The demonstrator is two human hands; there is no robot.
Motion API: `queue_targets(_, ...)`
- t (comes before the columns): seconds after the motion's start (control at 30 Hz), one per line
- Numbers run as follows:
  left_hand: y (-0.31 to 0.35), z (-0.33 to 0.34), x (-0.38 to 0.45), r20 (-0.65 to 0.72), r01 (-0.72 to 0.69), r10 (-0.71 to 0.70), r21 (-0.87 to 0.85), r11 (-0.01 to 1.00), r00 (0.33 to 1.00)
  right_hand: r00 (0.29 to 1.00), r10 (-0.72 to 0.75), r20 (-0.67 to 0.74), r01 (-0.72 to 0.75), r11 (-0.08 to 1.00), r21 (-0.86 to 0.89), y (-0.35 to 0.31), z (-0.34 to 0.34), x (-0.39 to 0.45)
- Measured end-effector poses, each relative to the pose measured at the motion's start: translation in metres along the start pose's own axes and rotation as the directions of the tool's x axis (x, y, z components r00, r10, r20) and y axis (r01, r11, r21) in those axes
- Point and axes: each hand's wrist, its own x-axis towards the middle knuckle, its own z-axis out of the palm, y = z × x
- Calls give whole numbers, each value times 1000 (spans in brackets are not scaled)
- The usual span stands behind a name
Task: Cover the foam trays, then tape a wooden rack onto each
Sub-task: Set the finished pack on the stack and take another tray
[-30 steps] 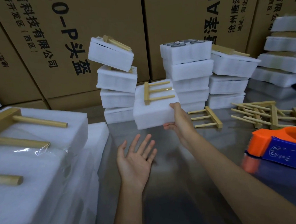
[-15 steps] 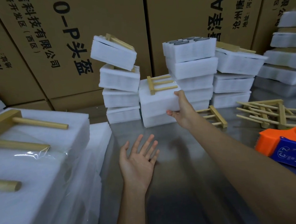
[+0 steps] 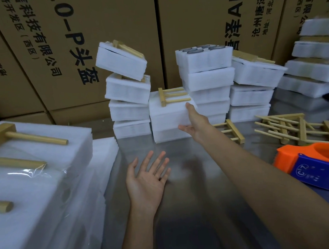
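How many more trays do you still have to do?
Several stacks of covered foam trays already carry racks. The right hand holds a taped tray on a short pile; the left hand is free. Loose wooden racks and an uncovered tray remain; no exact count.

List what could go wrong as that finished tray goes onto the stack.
1. The tilted top tray on the neighbouring stack looks unstable; a nudge might tip it.
2. The right hand grips the finished tray only at one edge, so it may land crooked.
3. Pulling the arm back could sweep the loose rack beside it.
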Motion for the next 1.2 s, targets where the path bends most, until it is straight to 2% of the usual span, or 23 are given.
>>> queue_targets(0.17,-1,2,-2,-4,-1,1,5,1000,1000,994,37,-101,-29,997,73,1,9,-1)
queue_targets(0.37,-2,3,-1,-9,-5,5,3,1000,1000,989,81,-123,-64,989,136,-6,14,2)
queue_targets(0.47,-1,1,-1,-12,-10,10,-4,1000,1000,996,68,-59,-64,996,61,-9,3,3)
queue_targets(0.53,0,0,0,-23,-14,14,-13,1000,1000,997,36,-69,-45,990,-133,-15,-10,1)
queue_targets(0.57,0,0,0,-40,-21,20,-15,1000,999,989,-50,-136,4,948,-318,-19,-17,0)
queue_targets(0.6,-1,1,1,-66,-30,30,-12,999,997,959,-213,-187,93,858,-505,-25,-24,1)
queue_targets(0.63,-3,2,1,-105,-48,48,7,999,993,891,-415,-183,212,738,-641,-33,-30,0)
queue_targets(0.7,-8,10,6,-183,-97,121,136,986,976,716,-695,-59,402,481,-780,-56,-37,-6)
queue_targets(0.73,-11,16,10,-206,-123,177,248,961,962,645,-764,30,440,339,-831,-72,-39,-7)
queue_targets(0.8,-19,28,18,-219,-176,297,445,878,929,577,-794,193,433,97,-896,-103,-40,-8)
queue_targets(0.87,-26,37,26,-210,-213,394,575,790,895,594,-751,288,396,-39,-917,-132,-36,-6)
queue_targets(0.97,-39,39,34,-153,-231,483,729,644,862,671,-645,366,310,-203,-929,-160,-30,5)
queue_targets(1.07,-48,36,40,-131,-179,583,878,444,802,760,-533,373,246,-295,-923,-175,-28,20)
queue_targets(1.13,-49,37,44,-109,-152,628,926,347,771,763,-514,392,229,-353,-907,-184,-24,30)
queue_targets(1.2,-50,37,47,-95,-132,630,944,303,771,774,-488,402,214,-396,-893,-191,-20,36)
